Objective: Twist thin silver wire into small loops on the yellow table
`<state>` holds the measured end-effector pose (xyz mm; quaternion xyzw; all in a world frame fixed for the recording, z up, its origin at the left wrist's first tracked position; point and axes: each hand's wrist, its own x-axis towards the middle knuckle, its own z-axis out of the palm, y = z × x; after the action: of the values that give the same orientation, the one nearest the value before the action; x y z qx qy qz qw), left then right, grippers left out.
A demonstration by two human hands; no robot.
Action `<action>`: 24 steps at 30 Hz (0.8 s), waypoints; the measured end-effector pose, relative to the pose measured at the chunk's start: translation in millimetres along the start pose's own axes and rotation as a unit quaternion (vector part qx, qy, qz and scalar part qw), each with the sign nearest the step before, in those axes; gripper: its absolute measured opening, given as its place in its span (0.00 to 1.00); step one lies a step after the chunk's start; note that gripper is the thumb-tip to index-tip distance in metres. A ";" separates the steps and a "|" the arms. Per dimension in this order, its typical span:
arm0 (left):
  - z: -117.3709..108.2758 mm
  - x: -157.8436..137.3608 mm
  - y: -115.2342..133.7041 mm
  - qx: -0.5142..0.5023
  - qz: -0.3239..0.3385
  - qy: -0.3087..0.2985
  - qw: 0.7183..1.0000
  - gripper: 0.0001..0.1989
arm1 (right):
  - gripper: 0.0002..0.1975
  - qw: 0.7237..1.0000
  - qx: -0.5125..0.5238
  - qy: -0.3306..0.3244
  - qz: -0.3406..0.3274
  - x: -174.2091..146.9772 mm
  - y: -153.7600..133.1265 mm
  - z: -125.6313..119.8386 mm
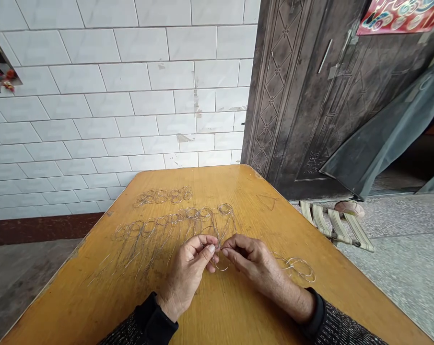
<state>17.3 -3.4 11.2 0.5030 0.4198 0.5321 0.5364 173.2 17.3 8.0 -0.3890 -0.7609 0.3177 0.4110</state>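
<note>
Over the middle of the wooden table (245,306), my left hand (190,268) pinches a thin looped wire (222,269) between thumb and fingers. Close beside it, my right hand (254,258) is closed in a pinch on the same wire, thumb against forefinger. Part of the loop hangs below the fingertips; the rest is hidden by them. Just beyond my hands lies a row of coiled wires (150,226) with long loose tails pointing toward me. One coil (224,209) sits at the row's right end.
Farther back are more small wire coils (161,196). A larger loose wire loop (303,269) lies right of my right hand, and a single bent wire (269,201) near the right edge. A strap-seat stool (337,223) stands on the floor by a dark carved door (310,96); a tiled wall (148,110) is behind.
</note>
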 end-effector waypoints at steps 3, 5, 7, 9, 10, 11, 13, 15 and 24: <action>1.2 -1.4 3.7 0.004 -0.007 0.009 1.000 0.11 | 0.11 1.000 0.015 -0.004 0.016 -0.1 -1.5 -0.4; 1.7 -1.9 5.2 0.010 -0.008 0.013 1.000 0.11 | 0.11 0.999 0.024 -0.004 0.025 -0.1 -1.2 -0.6; 1.9 -1.9 5.3 0.014 -0.008 0.013 1.000 0.11 | 0.11 0.999 0.033 -0.003 0.033 -0.3 -0.5 -0.6; 1.8 -1.4 4.1 0.015 -0.007 0.010 1.000 0.10 | 0.11 0.998 0.043 -0.003 0.040 -0.6 0.5 -0.4; 1.6 -1.1 3.3 0.016 -0.005 0.006 1.000 0.10 | 0.11 0.998 0.048 -0.005 0.042 -0.7 0.9 -0.2; 1.5 -0.7 2.5 0.017 -0.003 0.002 1.000 0.10 | 0.11 0.998 0.051 -0.007 0.043 -0.8 1.4 0.0; 1.3 0.0 1.2 0.021 0.001 -0.010 1.000 0.10 | 0.11 0.998 0.054 -0.007 0.044 -0.6 2.1 0.5; 1.4 0.4 0.4 0.027 0.003 -0.020 0.999 0.10 | 0.11 0.998 0.054 -0.004 0.044 -0.3 2.5 0.9; 3.7 -1.8 1.6 0.034 -0.023 -0.038 0.998 0.12 | 0.11 0.997 0.066 -0.009 0.038 0.7 2.5 0.8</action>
<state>20.5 -5.6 13.1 0.5311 0.4284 0.4858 0.5463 173.1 19.0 5.9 -0.3870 -0.7261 0.3862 0.4169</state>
